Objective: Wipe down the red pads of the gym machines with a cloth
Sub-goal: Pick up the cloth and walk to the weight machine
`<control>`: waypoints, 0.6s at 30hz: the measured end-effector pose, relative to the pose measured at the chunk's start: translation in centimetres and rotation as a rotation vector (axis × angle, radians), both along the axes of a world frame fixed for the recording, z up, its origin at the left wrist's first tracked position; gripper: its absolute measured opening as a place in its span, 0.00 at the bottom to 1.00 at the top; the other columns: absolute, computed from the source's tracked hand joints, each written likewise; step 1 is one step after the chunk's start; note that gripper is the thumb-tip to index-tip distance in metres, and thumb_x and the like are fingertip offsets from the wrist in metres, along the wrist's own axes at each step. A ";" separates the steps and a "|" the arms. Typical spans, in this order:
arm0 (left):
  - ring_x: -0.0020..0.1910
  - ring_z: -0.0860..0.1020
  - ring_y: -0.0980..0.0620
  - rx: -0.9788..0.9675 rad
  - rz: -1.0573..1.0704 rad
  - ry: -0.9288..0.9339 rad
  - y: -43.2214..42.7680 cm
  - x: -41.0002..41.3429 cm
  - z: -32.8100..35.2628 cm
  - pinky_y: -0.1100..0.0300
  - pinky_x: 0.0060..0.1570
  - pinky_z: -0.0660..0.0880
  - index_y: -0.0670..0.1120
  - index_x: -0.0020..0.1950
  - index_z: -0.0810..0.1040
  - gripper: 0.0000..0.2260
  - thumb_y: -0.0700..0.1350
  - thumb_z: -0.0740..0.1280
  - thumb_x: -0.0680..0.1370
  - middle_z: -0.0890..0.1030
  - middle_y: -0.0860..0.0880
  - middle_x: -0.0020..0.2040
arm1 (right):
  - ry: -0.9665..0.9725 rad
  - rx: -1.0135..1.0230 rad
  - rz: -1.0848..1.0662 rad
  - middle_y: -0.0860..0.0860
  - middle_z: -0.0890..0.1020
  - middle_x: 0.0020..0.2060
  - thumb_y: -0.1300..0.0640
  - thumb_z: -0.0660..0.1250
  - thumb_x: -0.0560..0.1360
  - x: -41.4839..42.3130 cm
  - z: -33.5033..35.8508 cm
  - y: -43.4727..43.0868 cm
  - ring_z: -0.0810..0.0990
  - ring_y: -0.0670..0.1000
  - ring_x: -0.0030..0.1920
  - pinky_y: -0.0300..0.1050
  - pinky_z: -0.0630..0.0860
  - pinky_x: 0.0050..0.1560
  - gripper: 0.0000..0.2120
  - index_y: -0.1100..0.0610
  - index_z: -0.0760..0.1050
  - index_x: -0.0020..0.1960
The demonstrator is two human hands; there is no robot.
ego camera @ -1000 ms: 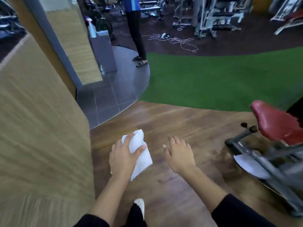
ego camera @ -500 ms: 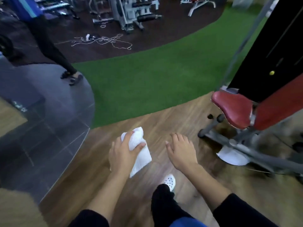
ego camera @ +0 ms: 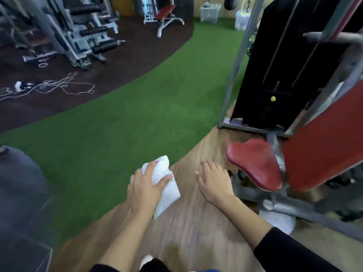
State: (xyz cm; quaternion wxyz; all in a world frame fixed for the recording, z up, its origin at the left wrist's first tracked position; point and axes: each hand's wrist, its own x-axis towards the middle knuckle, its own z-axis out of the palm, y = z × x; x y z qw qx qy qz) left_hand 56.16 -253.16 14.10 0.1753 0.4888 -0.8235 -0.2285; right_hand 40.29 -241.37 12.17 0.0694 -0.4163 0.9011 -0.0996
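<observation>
Left hand [ego camera: 144, 188] grips the white cloth [ego camera: 165, 185], fingers and thumb curled round the bunched top, the rest hanging below the palm. Cloth is left of the red seat pad [ego camera: 253, 163], well apart, not touching. Right hand [ego camera: 214, 182] holds nothing, fingers loosely spread, palm down, just left of the seat pad's front edge, no contact visible. Red back pad [ego camera: 322, 150] rises tilted directly right of the seat pad; black weight stack [ego camera: 284, 65] stands beyond it. Green turf [ego camera: 117, 124] lies left of the seat pad, wood floor [ego camera: 186, 222] under both hands
</observation>
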 end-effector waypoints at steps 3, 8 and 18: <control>0.56 0.72 0.45 -0.011 -0.085 0.005 -5.7 -5.3 -0.5 0.52 0.53 0.72 0.59 0.70 0.69 0.27 0.65 0.66 0.73 0.75 0.48 0.59 | 0.003 -0.024 -0.077 0.53 0.75 0.61 0.45 0.50 0.80 -3.9 -0.8 -4.3 0.73 0.57 0.62 0.52 0.69 0.57 0.21 0.57 0.70 0.64; 0.56 0.72 0.47 -0.014 -0.293 0.025 -14.7 -15.0 -0.7 0.53 0.53 0.71 0.60 0.69 0.69 0.26 0.65 0.66 0.73 0.75 0.49 0.59 | 0.036 -0.119 -0.294 0.55 0.79 0.56 0.42 0.42 0.74 -10.1 -1.4 -10.8 0.76 0.59 0.56 0.52 0.72 0.52 0.30 0.58 0.74 0.60; 0.55 0.72 0.48 0.009 -0.720 0.011 -23.5 -32.9 -0.3 0.53 0.52 0.71 0.61 0.69 0.69 0.26 0.66 0.64 0.73 0.75 0.50 0.58 | 0.053 -0.125 -0.767 0.52 0.81 0.47 0.45 0.54 0.73 -19.8 -1.2 -15.5 0.80 0.57 0.45 0.50 0.77 0.40 0.20 0.57 0.77 0.50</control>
